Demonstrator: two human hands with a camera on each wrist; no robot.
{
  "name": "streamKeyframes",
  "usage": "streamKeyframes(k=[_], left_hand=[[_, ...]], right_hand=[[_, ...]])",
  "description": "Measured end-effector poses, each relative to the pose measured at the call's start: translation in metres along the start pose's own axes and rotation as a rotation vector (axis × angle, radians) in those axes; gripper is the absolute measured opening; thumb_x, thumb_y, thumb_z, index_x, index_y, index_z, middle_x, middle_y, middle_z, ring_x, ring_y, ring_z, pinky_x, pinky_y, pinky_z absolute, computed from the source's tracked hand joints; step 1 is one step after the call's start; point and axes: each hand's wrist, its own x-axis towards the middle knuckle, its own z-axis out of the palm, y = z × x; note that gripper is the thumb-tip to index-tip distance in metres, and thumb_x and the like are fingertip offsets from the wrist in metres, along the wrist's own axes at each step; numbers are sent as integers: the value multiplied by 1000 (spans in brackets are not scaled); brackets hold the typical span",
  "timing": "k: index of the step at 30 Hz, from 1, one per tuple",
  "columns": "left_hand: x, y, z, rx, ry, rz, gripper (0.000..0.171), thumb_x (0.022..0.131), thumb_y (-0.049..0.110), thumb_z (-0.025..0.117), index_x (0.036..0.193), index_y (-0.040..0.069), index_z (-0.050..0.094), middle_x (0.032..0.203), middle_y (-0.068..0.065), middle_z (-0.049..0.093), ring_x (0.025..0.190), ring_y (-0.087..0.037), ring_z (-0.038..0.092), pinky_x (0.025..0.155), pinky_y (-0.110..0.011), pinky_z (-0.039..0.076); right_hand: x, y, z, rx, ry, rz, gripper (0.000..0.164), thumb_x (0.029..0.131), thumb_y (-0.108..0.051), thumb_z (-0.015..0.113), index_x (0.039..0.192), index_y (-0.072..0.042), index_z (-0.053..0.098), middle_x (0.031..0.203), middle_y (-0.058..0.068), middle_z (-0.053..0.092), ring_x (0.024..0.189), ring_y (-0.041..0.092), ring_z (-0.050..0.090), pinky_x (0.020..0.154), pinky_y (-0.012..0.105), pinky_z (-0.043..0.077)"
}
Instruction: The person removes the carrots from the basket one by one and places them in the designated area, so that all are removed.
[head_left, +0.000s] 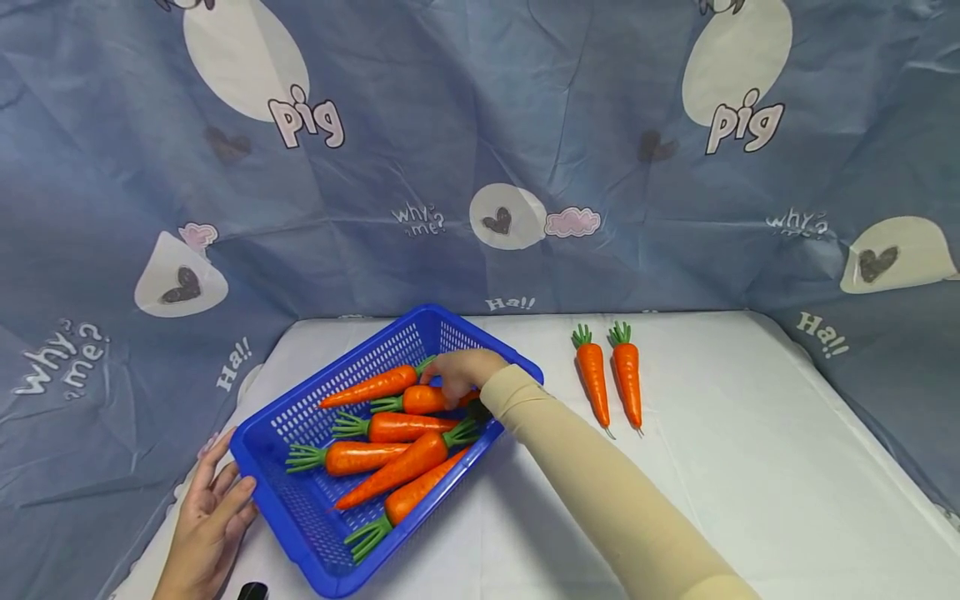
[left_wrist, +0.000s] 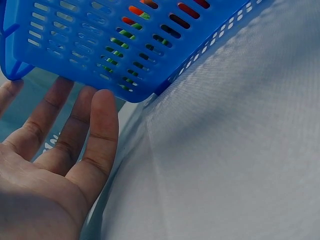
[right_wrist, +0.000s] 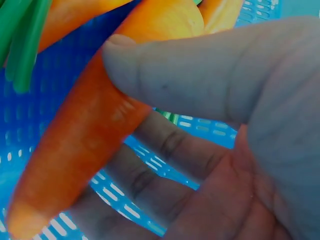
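A blue plastic basket [head_left: 279, 529] stands at an angle on the white table, with several orange carrots with green tops lying inside. My right hand [head_left: 468, 373] reaches over the far right rim and grips one carrot [head_left: 420, 400] within the basket. In the right wrist view the thumb [right_wrist: 170, 80] lies across this carrot [right_wrist: 85, 145], with the other fingers round its underside. At the basket's left corner is my left hand [head_left: 206, 517], its fingers loosely extended. The left wrist view shows its fingertips [left_wrist: 104, 105] right at the basket's lower edge.
Two more carrots, a left one [head_left: 592, 379] and a right one [head_left: 627, 383], lie side by side on the white table [head_left: 720, 467], right of the basket. A small black object [head_left: 253, 591] is at the front edge of view. Printed blue cloth [head_left: 420, 125] hangs behind.
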Motion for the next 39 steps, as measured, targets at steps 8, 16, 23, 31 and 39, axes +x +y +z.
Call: streamKeyframes(k=[8, 16, 23, 31, 39], left_hand=[[0, -1, 0, -19, -15, 20, 72, 109, -9, 45, 171, 17, 21, 147, 10, 64, 123, -6, 70, 88, -28, 64], [0, -1, -1, -7, -4, 14, 71, 109, -8, 46, 171, 20, 23, 146, 11, 64, 123, -5, 70, 87, -27, 64], [0, -2, -1, -8, -9, 12, 71, 109, -8, 46, 171, 21, 23, 145, 11, 65, 121, -5, 71, 86, -28, 64], [1, -1, 0, 1, 3, 5, 71, 109, -7, 47, 170, 23, 26, 145, 11, 65, 120, -6, 71, 85, -28, 64], [0, -1, -1, 2, -1, 3, 71, 109, -7, 47, 171, 21, 24, 145, 12, 65, 120, -6, 71, 85, -28, 64]], right_hand=[[-7, 4, -5, 3, -5, -1, 57, 101, -8, 73, 154, -24, 59, 154, 9, 55, 115, 23, 50, 94, 32, 52], [-14, 6, -9, 19, 20, -26, 57, 100, -5, 73, 152, -23, 61, 152, 8, 56, 113, 23, 51, 84, 28, 47], [-21, 9, -13, 56, 17, -40, 57, 99, -4, 73, 153, -20, 60, 148, 9, 57, 103, 20, 52, 82, 27, 47], [-32, 11, -20, 60, 50, -40, 59, 98, -6, 74, 153, -21, 59, 121, 8, 59, 93, 19, 54, 73, 25, 48], [-38, 13, -24, 85, 64, -18, 56, 97, -7, 74, 151, -19, 60, 135, 12, 58, 88, 19, 56, 68, 26, 50]])
